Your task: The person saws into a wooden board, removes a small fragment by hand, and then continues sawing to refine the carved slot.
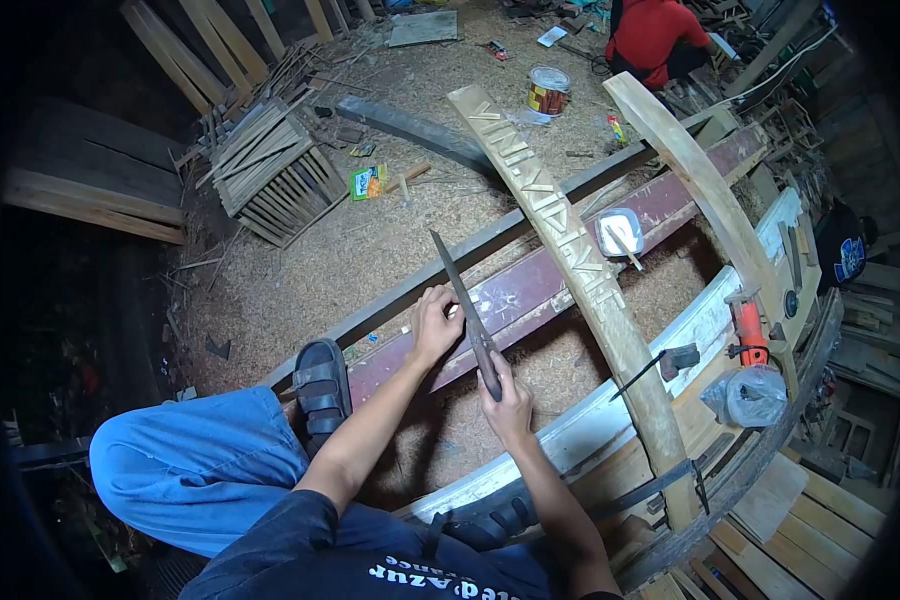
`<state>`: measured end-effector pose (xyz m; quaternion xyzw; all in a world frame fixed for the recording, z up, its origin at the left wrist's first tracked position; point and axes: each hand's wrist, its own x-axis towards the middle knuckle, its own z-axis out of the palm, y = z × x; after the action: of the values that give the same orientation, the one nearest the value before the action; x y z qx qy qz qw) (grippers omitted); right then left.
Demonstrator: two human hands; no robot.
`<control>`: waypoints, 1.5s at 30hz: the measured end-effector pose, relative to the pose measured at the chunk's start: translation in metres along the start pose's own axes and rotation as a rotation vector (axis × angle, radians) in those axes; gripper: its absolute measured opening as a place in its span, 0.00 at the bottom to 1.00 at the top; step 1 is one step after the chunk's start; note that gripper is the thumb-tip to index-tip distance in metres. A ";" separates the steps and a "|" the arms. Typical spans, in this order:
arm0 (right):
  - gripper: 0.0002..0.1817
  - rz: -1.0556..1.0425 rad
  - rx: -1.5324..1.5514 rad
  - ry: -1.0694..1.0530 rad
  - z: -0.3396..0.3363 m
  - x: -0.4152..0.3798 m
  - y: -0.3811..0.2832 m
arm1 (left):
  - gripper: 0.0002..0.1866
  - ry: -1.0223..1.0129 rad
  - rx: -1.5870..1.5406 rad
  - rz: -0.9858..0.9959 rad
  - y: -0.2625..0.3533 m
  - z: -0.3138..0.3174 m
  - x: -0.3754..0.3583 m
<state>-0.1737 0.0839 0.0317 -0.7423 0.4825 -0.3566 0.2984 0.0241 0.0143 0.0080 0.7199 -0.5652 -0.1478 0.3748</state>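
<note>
The small pale piece at the left hand is mostly covered by fingers, and the right hand hides part of the grip of the long dark blade. Black borders swallow the corners of the view, and the person in red is cut off at the top. An open tub of white stuff sits on the maroon board, toward its far end, a stick slanting over its rim. A labelled can stands on the shaving-strewn ground; what it contains can't be made out. Clear plastic blurs the container at right, near an orange tool. Both forearms reach forward: the left hand is bent in a pinch on the piece, over the board's far long edge, while the right hand clasps the blade's near end, its tip pointing up and away.
</note>
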 end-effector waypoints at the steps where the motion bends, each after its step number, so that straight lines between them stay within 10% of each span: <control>1: 0.29 -0.002 -0.001 -0.003 0.001 0.000 -0.002 | 0.07 0.003 0.008 -0.013 0.000 0.002 0.000; 8: 0.23 0.301 0.028 -0.186 -0.012 0.019 -0.030 | 0.09 0.045 0.215 0.313 -0.003 -0.017 -0.013; 45: 0.14 0.413 -0.046 -0.170 -0.001 0.030 -0.045 | 0.09 -0.060 0.151 0.397 -0.013 -0.007 0.007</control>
<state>-0.1438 0.0724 0.0752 -0.6617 0.6054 -0.2130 0.3876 0.0401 0.0117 0.0054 0.6156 -0.7163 -0.0496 0.3248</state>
